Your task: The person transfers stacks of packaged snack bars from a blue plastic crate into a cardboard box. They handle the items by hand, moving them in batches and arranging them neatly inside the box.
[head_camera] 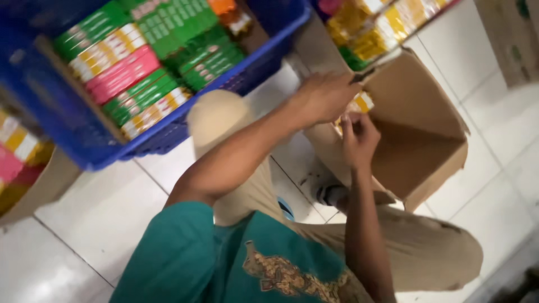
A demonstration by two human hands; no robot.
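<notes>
Cardboard walls frame my reach: my left hand (325, 98) rests on the rim of the open box (418, 140), fingers curled over it, while my right hand (359, 137) pinches a small yellow packet (359, 105) just inside. White floor tiles (101, 219) lie open to my left, below the blue crate (168, 132) of packets.

Pale, glossy floor (106, 213) of large white tiles with thin dark grout lines running diagonally, catching soft even indoor light. Upper left, a blue plastic crate (168, 132) with perforated walls, packed with green, pink and yellow-white packets. Far upper right, a brown cardboard surface (508, 39); lower right corner, a dark blurred edge.
</notes>
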